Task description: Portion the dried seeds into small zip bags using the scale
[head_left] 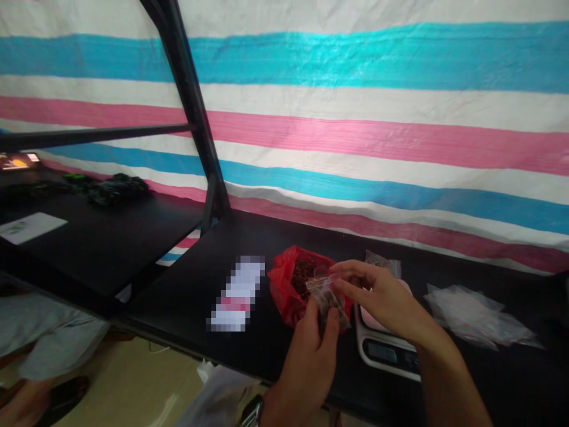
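Between my hands is a small clear zip bag with brownish pieces inside. My left hand grips its lower part between thumb and fingers. At the bag's top edge, my right hand pinches the plastic with thumb and fingertips. Just behind the bag, a red plastic bag lies open, and dark reddish-brown bits fill it. A white kitchen scale with a small display sits under my right wrist. Part of its pinkish top is hidden by my hand.
Flat clear bags lie in a pile on the black table at right. Another clear bag is behind the scale. A blurred-out paper lies left. A metal post rises behind; a seated person's leg shows lower left.
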Available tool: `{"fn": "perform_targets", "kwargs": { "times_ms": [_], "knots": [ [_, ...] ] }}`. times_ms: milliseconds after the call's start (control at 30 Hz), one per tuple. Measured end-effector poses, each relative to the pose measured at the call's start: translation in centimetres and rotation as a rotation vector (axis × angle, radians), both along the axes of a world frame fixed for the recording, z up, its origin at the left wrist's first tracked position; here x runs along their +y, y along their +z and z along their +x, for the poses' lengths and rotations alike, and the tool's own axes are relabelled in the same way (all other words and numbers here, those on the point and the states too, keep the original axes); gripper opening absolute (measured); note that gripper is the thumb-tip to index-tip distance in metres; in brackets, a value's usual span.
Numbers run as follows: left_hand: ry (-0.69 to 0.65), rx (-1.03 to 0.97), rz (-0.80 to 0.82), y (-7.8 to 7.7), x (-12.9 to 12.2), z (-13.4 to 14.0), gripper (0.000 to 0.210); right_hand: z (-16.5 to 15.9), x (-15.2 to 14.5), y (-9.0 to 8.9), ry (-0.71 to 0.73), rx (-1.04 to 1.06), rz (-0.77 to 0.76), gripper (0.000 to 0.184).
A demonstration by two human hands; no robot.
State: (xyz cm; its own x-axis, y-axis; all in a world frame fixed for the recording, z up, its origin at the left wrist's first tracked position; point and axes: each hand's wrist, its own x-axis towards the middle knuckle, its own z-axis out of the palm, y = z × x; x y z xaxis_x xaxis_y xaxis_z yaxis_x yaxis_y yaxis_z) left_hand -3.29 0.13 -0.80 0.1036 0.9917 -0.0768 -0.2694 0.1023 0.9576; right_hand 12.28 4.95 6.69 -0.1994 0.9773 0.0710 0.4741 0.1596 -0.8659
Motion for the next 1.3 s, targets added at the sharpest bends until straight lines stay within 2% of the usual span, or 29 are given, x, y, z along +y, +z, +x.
{"fn": "perform_targets", "kwargs": {
  "times_ms": [100, 133, 367, 600, 733, 900, 1000, 1200, 1300],
  "knots": [
    [0.006, 0.282, 0.130, 0.2, 0.1, -0.7, 0.031, 0.7, -0.2, 0.2, 0.002, 0.002, 0.016, 0.022],
    [0.017, 0.319, 0.151, 0.1, 0.2, -0.8, 0.033, 1.1, -0.2, 0.2, -0.003, 0.019, 0.031, 0.022],
    [0.122, 0.471, 0.237, -0.5, 0.2, -1.3, 0.041, 6.3, -1.0, 0.2, -0.151, 0.186, 0.069, 0.028],
    [0.204, 0.548, 0.288, -0.6, 0.4, -2.0, 0.048, 10.7, -2.8, 0.4, -0.328, 0.002, 0.029, 0.034],
    [0.231, 0.589, 0.280, -1.0, 0.6, -2.3, 0.055, 11.3, -3.3, 0.8, -0.376, -0.032, 0.035, 0.033],
    [0.232, 0.612, 0.272, -1.2, 0.7, -2.3, 0.058, 10.9, -4.3, 2.3, -0.425, -0.011, 0.090, 0.031],
    [0.235, 0.613, 0.283, -1.2, 0.9, -2.0, 0.059, 10.8, -4.8, 2.8, -0.409, -0.053, 0.095, 0.027],
    [0.216, 0.640, 0.302, -1.1, 1.0, -1.3, 0.058, 11.5, -4.5, 1.8, -0.439, -0.176, 0.058, 0.024],
    [0.212, 0.648, 0.310, -1.1, 1.0, -1.1, 0.058, 11.5, -4.4, 1.8, -0.481, -0.194, 0.067, 0.022]
  ]
}}
